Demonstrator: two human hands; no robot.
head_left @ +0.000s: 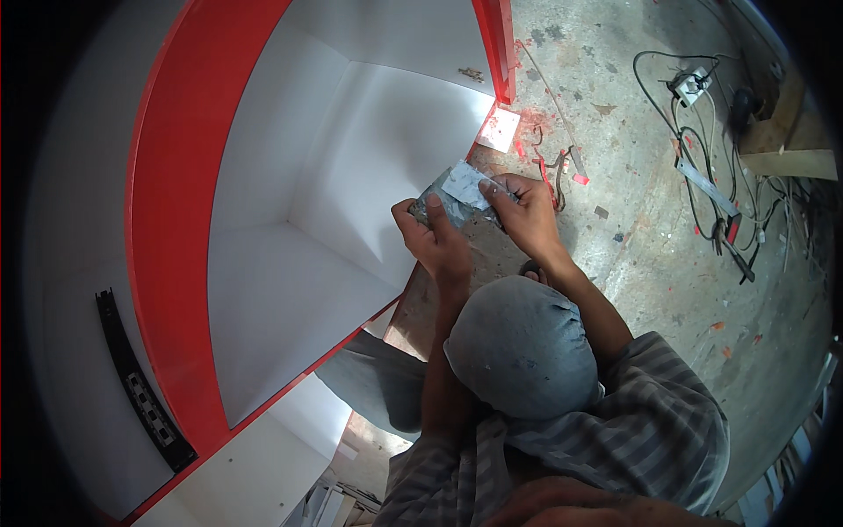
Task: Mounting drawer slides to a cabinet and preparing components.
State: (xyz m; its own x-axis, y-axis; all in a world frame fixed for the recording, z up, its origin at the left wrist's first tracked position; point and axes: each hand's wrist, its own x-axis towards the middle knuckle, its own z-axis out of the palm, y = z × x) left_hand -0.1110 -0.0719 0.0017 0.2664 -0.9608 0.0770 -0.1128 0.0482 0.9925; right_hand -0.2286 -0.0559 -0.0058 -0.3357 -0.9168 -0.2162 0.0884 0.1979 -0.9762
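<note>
In front of the cabinet opening, my left hand (439, 244) is closed on a flat, smeared grey-blue piece (455, 209), its thumb lying on top. My right hand (532, 215) pinches the far side, with the thumb pressed on a white, grey-speckled flat piece (465, 184) that overlaps the grey-blue one. Whether the two pieces are joined I cannot tell. The fingers underneath are hidden. Beside my left hand stands the cabinet (351, 158), with white inner panels and red edges.
A black drawer rail (132, 378) is fixed inside the left compartment. On the stained concrete floor (632, 255) lie a white square (499, 130), a power strip (691, 86) with tangled cables, and a long flat metal strip (707, 186). My grey-clad knee (522, 351) rises below my hands.
</note>
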